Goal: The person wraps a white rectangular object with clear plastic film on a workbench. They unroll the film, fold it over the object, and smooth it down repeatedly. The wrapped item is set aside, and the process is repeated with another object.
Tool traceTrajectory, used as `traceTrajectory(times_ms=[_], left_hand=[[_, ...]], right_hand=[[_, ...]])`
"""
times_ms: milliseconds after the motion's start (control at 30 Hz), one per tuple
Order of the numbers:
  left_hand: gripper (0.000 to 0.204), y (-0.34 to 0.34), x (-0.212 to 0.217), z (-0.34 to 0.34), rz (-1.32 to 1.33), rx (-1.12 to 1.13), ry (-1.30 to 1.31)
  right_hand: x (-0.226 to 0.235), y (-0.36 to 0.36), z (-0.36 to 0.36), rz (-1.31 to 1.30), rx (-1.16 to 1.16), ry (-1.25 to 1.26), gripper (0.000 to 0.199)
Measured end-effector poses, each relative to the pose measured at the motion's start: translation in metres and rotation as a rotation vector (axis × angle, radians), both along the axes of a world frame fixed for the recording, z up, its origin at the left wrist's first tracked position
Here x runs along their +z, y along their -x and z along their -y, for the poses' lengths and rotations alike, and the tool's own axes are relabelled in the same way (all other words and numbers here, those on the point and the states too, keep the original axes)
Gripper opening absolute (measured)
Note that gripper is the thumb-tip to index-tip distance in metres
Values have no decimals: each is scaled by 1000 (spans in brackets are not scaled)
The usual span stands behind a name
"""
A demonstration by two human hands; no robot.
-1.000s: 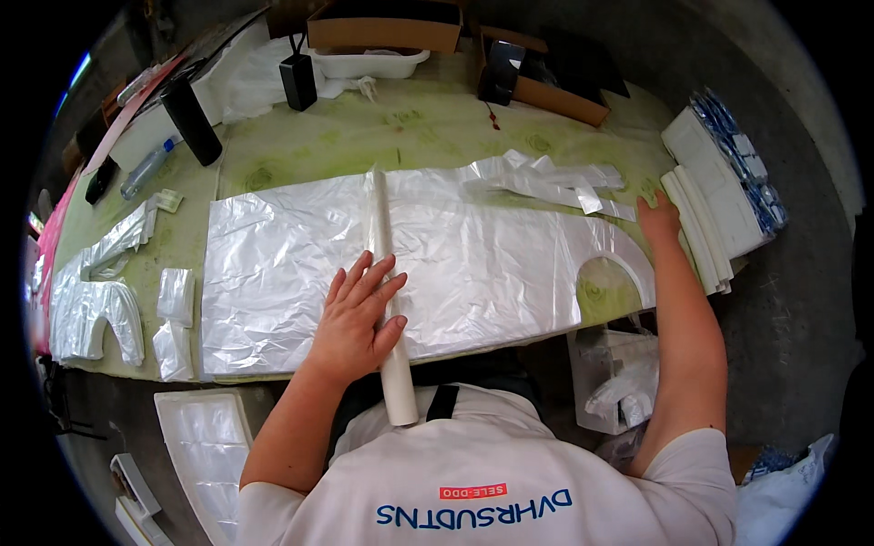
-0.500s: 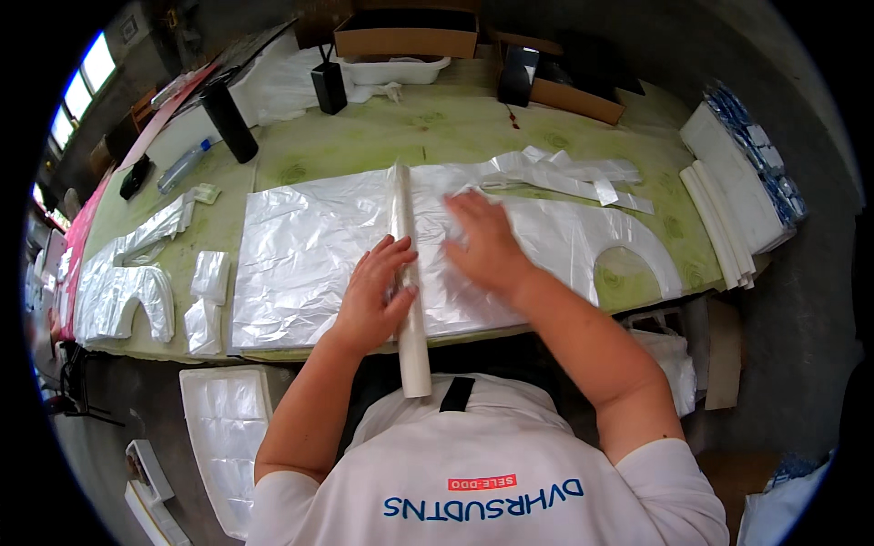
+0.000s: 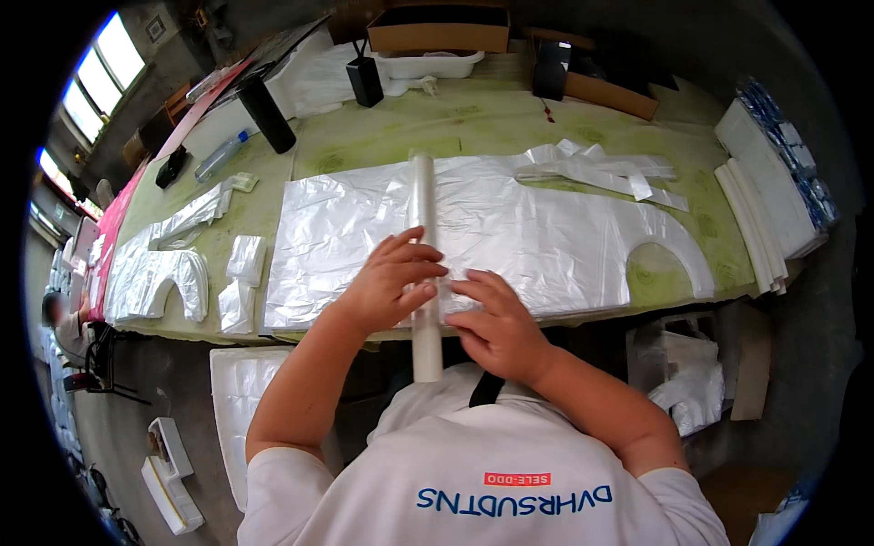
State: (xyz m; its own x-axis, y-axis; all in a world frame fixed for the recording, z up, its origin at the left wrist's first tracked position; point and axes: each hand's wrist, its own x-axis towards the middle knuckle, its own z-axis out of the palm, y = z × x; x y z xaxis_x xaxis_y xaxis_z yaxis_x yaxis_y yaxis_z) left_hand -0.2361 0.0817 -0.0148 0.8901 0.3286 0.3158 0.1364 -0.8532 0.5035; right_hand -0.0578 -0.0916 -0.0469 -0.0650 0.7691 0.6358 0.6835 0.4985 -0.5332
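Note:
A pale tube-like roll [image 3: 422, 196] lies lengthwise across a thin, shiny white plastic apron [image 3: 555, 241], its near end jutting past the table edge. My left hand [image 3: 387, 284] rests with fingers apart over the left side of the roll. Close by on the roll's right is my right hand [image 3: 499, 328], fingers spread and pointing at it; whether the fingertips touch it I cannot tell. The apron is spread out flat on both sides of the roll, with a curved cut-out at its right end and loose strips [image 3: 601, 168] along its far edge.
Left of the apron lie a folded plastic apron [image 3: 155, 287] and small folded plastic packets [image 3: 243, 282]. Farther back are a bottle [image 3: 221, 155], black cylinder [image 3: 266, 114], black holder with sticks [image 3: 365, 82] and cardboard box [image 3: 437, 36]. White rolls [image 3: 751, 227] and stacked packs [image 3: 774, 177] stand right.
My right hand has moved nearer me, from above the apron to beside the roll. My left hand stays at the roll. The whole view has shifted slightly.

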Motion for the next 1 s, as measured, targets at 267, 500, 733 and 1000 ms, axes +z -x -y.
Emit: traceTrajectory(times_ms=[267, 500, 733, 1000], left_hand=[[21, 41, 14, 25, 180, 320, -153], [49, 98, 10, -3, -82, 853, -54], [81, 87, 0, -18, -529, 906, -132], [94, 117, 4, -49, -733, 1143, 11]], right_hand=[[1, -5, 46, -57, 84, 37, 31], [-10, -11, 57, -110, 40, 64, 30], [-4, -11, 56, -78, 89, 36, 28], [-11, -14, 69, -132, 8, 34, 27]])
